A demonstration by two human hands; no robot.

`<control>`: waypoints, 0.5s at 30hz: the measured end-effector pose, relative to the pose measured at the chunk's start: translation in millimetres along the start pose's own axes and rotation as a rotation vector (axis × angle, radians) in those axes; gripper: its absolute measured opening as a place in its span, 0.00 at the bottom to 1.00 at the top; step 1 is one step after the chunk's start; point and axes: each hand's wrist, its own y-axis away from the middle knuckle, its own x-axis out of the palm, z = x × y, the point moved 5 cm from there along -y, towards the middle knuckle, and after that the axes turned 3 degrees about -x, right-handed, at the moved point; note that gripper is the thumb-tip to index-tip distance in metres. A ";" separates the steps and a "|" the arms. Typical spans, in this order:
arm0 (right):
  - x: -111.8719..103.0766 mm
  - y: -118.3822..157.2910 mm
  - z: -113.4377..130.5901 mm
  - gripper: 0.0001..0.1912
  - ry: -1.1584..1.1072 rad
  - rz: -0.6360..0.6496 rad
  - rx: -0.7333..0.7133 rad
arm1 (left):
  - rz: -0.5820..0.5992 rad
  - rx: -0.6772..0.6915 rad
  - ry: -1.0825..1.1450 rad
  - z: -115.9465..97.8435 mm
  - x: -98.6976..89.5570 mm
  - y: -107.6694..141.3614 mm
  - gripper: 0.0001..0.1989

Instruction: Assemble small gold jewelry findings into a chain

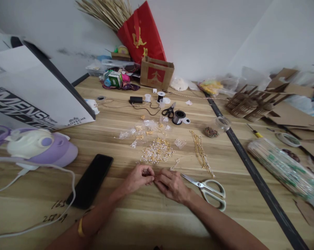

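My left hand point(140, 177) and my right hand point(172, 184) meet fingertip to fingertip, low over the wooden table. Thumb and fingers are pinched on both; whatever is between them is too small to make out. Just beyond lies a pile of gold and silver jewellery findings point(157, 151). A short piece of chain point(175, 164) rests past my right fingers. Beside my right hand are scissors with pale handles point(202, 185), blades pointing toward my fingers. Gold and silver chains point(200, 152) lie farther right.
On the left are a black phone point(91, 180), a purple-and-white appliance point(39, 147) with a cord, and a large white box point(34, 86). Behind the findings sit black scissors point(168, 111) and a wire spool point(178, 117). A tipped jar of beads point(216, 127) and wrapped sticks point(284, 166) are on the right.
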 end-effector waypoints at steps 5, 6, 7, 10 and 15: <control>0.2 0.8 1.4 0.09 0.038 0.000 -0.017 | -0.019 0.059 -0.019 1.5 -0.6 -0.6 0.09; -0.1 0.8 2.1 0.10 0.060 -0.001 -0.024 | -0.018 0.066 -0.022 1.3 -0.6 -0.3 0.09; -0.2 0.7 3.0 0.10 0.081 0.004 -0.034 | -0.019 0.070 -0.025 1.0 -0.6 0.0 0.09; -0.6 -0.3 7.0 0.10 0.122 0.024 -0.074 | -0.024 0.077 -0.040 -0.4 -0.3 1.1 0.09; -1.1 -1.7 12.5 0.11 0.171 0.042 -0.123 | -0.039 0.072 -0.054 -0.7 0.4 1.0 0.10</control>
